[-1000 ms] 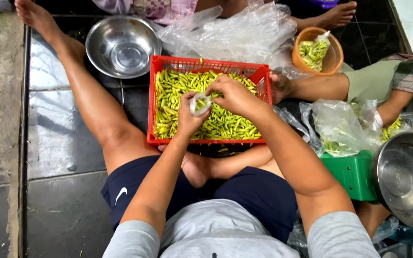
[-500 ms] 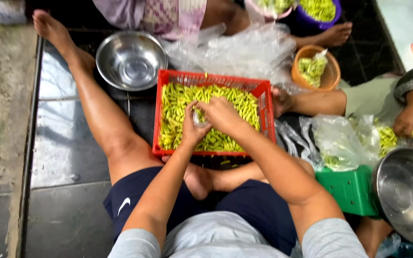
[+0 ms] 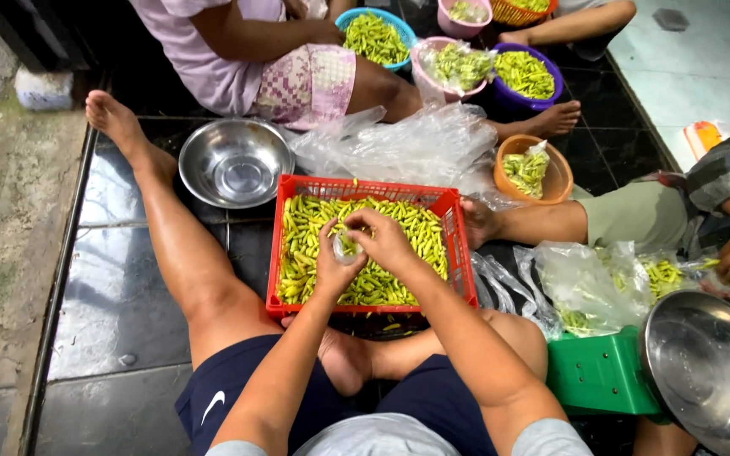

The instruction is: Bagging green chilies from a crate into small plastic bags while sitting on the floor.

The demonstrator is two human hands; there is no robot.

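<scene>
A red plastic basket (image 3: 363,187) full of small green chillies (image 3: 306,245) sits on the dark floor between my legs. Both hands are over its middle. My left hand (image 3: 331,268) holds a small clear plastic bag (image 3: 346,247) with a few chillies in it. My right hand (image 3: 386,238) pinches the top of the same bag, fingers closed on it.
An empty steel bowl (image 3: 236,165) lies left of the basket, crumpled clear plastic bags (image 3: 407,148) behind it. An orange bowl (image 3: 534,169) and other coloured bowls hold chillies. Other people sit around. A green scale (image 3: 601,371) with a steel pan (image 3: 711,371) stands at right.
The camera view has tilted up, showing more of the people and bowls behind. My hands stay together over the basket, working the small bag.
</scene>
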